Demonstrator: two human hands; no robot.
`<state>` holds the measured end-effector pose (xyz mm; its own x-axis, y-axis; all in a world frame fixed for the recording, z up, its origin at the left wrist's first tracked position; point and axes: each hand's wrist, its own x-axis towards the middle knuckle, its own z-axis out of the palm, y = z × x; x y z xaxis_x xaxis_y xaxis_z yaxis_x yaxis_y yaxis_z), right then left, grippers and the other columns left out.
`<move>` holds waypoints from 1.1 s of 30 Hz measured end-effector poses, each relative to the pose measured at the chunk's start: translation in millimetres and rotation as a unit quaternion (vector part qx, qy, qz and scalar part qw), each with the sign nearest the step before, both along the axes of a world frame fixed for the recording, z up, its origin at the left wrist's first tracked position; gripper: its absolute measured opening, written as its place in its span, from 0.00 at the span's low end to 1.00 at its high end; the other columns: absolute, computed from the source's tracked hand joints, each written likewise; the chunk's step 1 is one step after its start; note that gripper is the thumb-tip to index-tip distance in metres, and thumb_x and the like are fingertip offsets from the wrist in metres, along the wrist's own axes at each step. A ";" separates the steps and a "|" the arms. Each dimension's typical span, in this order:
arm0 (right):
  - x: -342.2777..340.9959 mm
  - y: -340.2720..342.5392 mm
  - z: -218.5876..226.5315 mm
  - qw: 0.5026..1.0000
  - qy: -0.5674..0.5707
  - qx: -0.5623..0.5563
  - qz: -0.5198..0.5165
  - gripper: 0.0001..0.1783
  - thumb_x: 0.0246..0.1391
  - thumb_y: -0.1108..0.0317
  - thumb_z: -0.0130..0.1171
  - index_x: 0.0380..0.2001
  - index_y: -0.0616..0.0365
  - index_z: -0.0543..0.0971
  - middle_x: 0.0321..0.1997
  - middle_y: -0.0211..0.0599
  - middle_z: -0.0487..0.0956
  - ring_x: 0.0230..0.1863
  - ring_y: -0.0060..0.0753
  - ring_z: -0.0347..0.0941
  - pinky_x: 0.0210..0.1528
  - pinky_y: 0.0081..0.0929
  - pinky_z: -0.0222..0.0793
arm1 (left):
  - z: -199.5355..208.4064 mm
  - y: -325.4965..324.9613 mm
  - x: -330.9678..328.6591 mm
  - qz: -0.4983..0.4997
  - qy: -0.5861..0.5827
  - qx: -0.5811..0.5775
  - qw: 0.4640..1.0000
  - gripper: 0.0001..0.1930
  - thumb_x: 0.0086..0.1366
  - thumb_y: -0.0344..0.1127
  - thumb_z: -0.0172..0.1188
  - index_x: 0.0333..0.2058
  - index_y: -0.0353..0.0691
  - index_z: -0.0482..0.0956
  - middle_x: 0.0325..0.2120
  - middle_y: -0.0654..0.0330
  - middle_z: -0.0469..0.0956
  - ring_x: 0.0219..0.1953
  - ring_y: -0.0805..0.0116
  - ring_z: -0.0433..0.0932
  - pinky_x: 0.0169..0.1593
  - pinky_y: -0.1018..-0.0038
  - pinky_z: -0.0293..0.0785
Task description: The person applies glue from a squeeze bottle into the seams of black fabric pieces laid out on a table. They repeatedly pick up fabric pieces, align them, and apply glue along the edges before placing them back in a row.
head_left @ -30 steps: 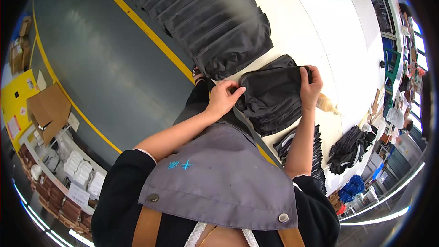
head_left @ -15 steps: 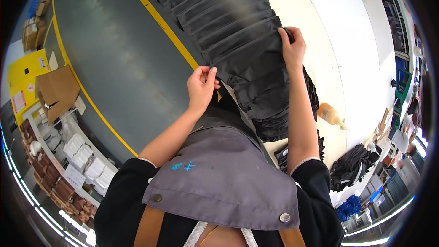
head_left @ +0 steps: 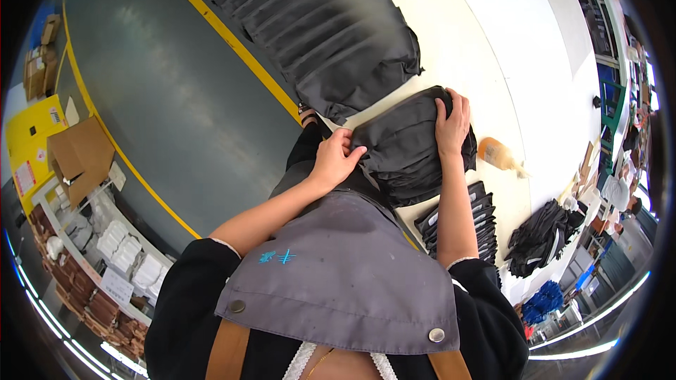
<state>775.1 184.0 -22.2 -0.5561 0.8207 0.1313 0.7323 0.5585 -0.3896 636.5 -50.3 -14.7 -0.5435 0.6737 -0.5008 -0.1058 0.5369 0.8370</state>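
Observation:
Between my hands is a stack of black fabric pieces (head_left: pixel 405 144), bunched in folds on the pale table. My left hand (head_left: pixel 336 159) pinches the stack's left edge between thumb and fingers. At its right far corner, my right hand (head_left: pixel 453 125) grips the fabric, thumb on top and fingers around the outer side. Just beyond lies a long row of overlapping black fabric pieces (head_left: pixel 324 35), apart from the held stack by a strip of bare tabletop. Under my right forearm, a smaller stack of folded black pieces (head_left: pixel 468 218) is partly hidden.
Right of the held stack, a bottle of yellowish liquid (head_left: pixel 497 154) lies on the table (head_left: pixel 486 56). Farther right is a heap of black items (head_left: pixel 542 239). A grey floor with a yellow line (head_left: pixel 232 35) runs along the left, past a cardboard box (head_left: pixel 83 155) and a shelf of white packages.
Both hands have come nearer to me with the black fabric stack. A gap of tabletop now separates it from the row, where the two met before.

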 end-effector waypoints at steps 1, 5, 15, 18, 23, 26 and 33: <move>12.2 -2.4 0.1 1.000 -0.005 -0.015 -0.009 0.18 0.58 0.66 0.59 0.51 0.54 0.74 0.43 0.41 0.76 0.50 0.48 0.72 0.53 0.38 0.66 | -0.8 1.9 5.4 -0.042 -0.003 -0.020 0.999 0.20 0.57 0.36 0.69 0.42 0.29 0.73 0.24 0.53 0.80 0.24 0.70 0.80 0.32 0.74 0.75; 50.2 -6.3 7.2 0.999 0.016 -0.024 -0.030 0.18 0.56 0.70 0.60 0.51 0.50 0.78 0.43 0.39 0.76 0.46 0.45 0.73 0.49 0.36 0.68 | 6.2 3.8 21.2 -0.135 -0.008 -0.021 0.991 0.19 0.56 0.34 0.69 0.42 0.32 0.72 0.22 0.51 0.80 0.20 0.70 0.79 0.30 0.75 0.74; 46.0 -7.2 36.5 0.969 0.239 -0.050 -0.020 0.14 0.54 0.78 0.60 0.45 0.58 0.81 0.44 0.38 0.77 0.40 0.36 0.74 0.47 0.31 0.70 | 23.5 -11.2 18.3 -0.022 0.016 0.032 0.999 0.11 0.60 0.33 0.65 0.36 0.33 0.75 0.27 0.56 0.80 0.25 0.72 0.78 0.29 0.77 0.73; 36.0 -5.9 34.7 0.987 0.132 -0.089 -0.011 0.18 0.54 0.70 0.63 0.48 0.58 0.77 0.43 0.37 0.77 0.38 0.34 0.75 0.44 0.30 0.72 | 26.8 -14.5 16.7 -0.023 -0.037 0.047 0.998 0.11 0.60 0.32 0.64 0.38 0.32 0.75 0.32 0.56 0.80 0.29 0.73 0.78 0.34 0.76 0.75; 27.8 0.8 12.2 0.993 -0.012 -0.118 -0.014 0.14 0.54 0.63 0.63 0.42 0.57 0.79 0.41 0.40 0.78 0.45 0.43 0.75 0.49 0.35 0.69 | 33.0 -14.6 13.4 -0.081 -0.172 0.112 0.975 0.10 0.61 0.29 0.62 0.39 0.32 0.74 0.46 0.54 0.78 0.43 0.71 0.78 0.48 0.71 0.76; 31.3 17.5 8.4 0.974 -0.038 -0.217 -0.053 0.13 0.56 0.62 0.60 0.41 0.57 0.78 0.35 0.40 0.79 0.43 0.46 0.76 0.48 0.36 0.69 | 35.4 -16.1 10.1 -0.149 -0.247 0.134 0.948 0.08 0.60 0.29 0.61 0.34 0.33 0.71 0.56 0.48 0.71 0.60 0.66 0.68 0.61 0.69 0.65; 39.0 24.4 56.5 0.811 0.222 -0.541 -0.020 0.10 0.62 0.65 0.56 0.40 0.61 0.75 0.39 0.29 0.79 0.42 0.17 0.72 0.47 0.18 0.67 | 26.2 -13.5 1.8 -0.162 -0.312 0.150 0.924 0.07 0.58 0.29 0.59 0.31 0.35 0.70 0.54 0.44 0.72 0.70 0.62 0.54 0.59 0.70 0.62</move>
<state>814.2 208.4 34.3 -0.6214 0.6049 -0.4980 0.3953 -0.3068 -0.8658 638.3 -63.9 11.6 0.0416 0.9094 -0.4138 -0.4921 0.3791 0.7836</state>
